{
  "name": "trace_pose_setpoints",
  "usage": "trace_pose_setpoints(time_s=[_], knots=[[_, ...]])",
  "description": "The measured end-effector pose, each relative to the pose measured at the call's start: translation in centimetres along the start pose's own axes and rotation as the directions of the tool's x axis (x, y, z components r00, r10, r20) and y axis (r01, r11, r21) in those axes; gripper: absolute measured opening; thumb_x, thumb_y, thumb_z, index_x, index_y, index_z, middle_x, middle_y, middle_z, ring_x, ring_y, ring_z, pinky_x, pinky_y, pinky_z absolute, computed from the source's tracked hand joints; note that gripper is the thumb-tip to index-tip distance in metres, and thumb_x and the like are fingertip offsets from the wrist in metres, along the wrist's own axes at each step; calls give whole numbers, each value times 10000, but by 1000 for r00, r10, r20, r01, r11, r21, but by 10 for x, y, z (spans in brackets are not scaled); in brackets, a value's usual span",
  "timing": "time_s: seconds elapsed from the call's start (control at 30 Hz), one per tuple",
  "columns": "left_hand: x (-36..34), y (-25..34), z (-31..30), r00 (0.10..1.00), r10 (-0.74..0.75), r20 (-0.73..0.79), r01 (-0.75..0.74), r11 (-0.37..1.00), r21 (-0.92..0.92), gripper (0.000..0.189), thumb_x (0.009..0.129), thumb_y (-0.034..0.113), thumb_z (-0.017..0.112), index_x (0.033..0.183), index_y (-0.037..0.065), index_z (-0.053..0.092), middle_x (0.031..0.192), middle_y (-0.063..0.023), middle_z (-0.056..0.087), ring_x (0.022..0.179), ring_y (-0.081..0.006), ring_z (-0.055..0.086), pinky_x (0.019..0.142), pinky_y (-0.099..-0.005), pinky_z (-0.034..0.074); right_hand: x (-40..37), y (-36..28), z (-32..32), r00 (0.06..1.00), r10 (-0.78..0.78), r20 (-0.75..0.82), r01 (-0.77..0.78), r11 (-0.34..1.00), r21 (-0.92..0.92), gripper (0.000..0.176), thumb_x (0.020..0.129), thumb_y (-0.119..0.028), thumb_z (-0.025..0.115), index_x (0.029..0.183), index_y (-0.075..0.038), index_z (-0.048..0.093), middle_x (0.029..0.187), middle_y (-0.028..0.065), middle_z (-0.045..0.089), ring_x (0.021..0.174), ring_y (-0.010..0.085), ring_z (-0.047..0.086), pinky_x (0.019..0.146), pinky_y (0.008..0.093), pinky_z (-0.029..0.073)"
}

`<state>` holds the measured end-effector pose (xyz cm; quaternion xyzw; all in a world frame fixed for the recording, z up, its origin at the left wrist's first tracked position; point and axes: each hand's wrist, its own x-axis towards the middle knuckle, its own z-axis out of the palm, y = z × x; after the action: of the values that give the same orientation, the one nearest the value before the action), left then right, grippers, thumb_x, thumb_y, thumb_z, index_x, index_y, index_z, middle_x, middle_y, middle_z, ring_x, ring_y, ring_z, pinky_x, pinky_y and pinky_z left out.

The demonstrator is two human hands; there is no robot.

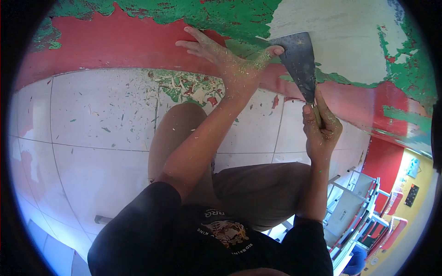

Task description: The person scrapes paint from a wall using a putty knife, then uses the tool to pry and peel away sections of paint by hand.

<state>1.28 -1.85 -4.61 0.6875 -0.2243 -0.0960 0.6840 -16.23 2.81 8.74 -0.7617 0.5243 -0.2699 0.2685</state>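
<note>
A paint scraper (299,60) with a wide dark blade is in my right hand (324,131), whose fingers are wrapped round its handle. The blade points up, its broad edge against the wall (329,37) where a pale patch meets green paint. My left hand (237,66) is open, fingers spread toward the red paint (115,43). Its thumb reaches to the corner of the blade. Bits of paint cling to the left hand and wrist. Torn edges of green paint (202,14) run along the upper wall.
Paint flakes (193,87) lie heaped at the wall's foot and scattered over the white tiled floor (101,115). My bent knees (179,124) are close below the wall. Stacked chairs and desks (354,207) stand at the right, near a yellow wall (410,188).
</note>
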Motion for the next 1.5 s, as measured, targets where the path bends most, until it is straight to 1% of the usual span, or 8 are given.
trace_pose_setpoints(time_s=[0.53, 0.67, 1.03, 1.13, 1.3, 1.4, 1.43, 1.5], knots=[[0, 1, -3, 1000, -2, 23, 3, 999, -34, 1756, 402, 796, 852, 1548, 23, -231, 1511, -396, -343, 1429, -567, -277, 1140, -747, 8, 3, 0, 2, 998, 57, 20, -59, 994, 97, 504, 953, -189, 729, 1401, -14, 579, 688, -59, 522, 674, 38, 439, 633, 192, 379], [0, 7, -9, 995, -40, 92, 42, 999, -20, 1692, 510, 798, 821, 1516, 26, -300, 1534, -338, -360, 1432, -480, -343, 1163, -704, -34, 2, -1, 0, 997, 67, 38, -69, 997, 43, 497, 956, -197, 727, 1397, -18, 584, 706, -55, 557, 666, 37, 442, 624, 196, 387], [1, 9, -11, 995, -41, 94, 44, 999, -23, 1679, 535, 771, 835, 1511, 11, -300, 1530, -342, -363, 1435, -482, -335, 1174, -685, -33, 3, -3, 4, 996, 87, 14, -87, 996, -13, 473, 956, -189, 725, 1384, -31, 601, 790, -16, 661, 691, 39, 482, 658, 203, 435], [1, 10, -11, 993, -56, 105, 58, 998, -18, 1674, 546, 768, 833, 1504, 9, -310, 1529, -341, -364, 1437, -484, -329, 1181, -673, -32, 5, 0, 9, 999, 0, -51, -2, 999, -50, 494, 956, -113, 709, 1424, -44, 564, 717, -74, 499, 593, 17, 395, 525, 177, 301], [2, 13, -9, 994, -55, 96, 56, 998, -7, 1669, 558, 764, 834, 1500, 4, -315, 1528, -344, -362, 1439, -480, -329, 1185, -661, -50, 10, -15, 4, 991, -130, -29, 117, 954, -276, 458, 952, -93, 705, 1391, -23, 591, 793, -36, 627, 641, 35, 458, 623, 205, 425], [-1, 10, -12, 994, -53, 93, 60, 995, -74, 1570, 658, 715, 819, 1514, 32, -306, 1536, -314, -379, 1452, -448, -329, 1192, -637, -59, 15, -13, 12, 984, -174, -28, 171, 980, -102, 441, 955, -92, 696, 1376, -5, 598, 854, -14, 715, 675, 62, 499, 759, 235, 490], [0, 7, -14, 994, -68, 87, 80, 987, -139, 1540, 662, 686, 835, 1543, 52, -258, 1549, -299, -373, 1451, -478, -313, 1175, -667, -46, 19, -21, 18, 971, -201, 132, 220, 963, -153, 429, 948, -92, 693, 1357, 8, 609, 955, 50, 770, 737, 84, 563, 854, 258, 500], [-1, 6, -22, 992, -62, 112, 82, 979, -187, 1513, 666, 658, 852, 1571, 72, -209, 1563, -284, -368, 1449, -509, -296, 1158, -698, -32, 24, -50, 44, 899, -337, 280, 423, 834, -354, 419, 941, -77, 688, 1343, 17, 617, 990, 88, 771, 757, 74, 576, 824, 253, 507]])
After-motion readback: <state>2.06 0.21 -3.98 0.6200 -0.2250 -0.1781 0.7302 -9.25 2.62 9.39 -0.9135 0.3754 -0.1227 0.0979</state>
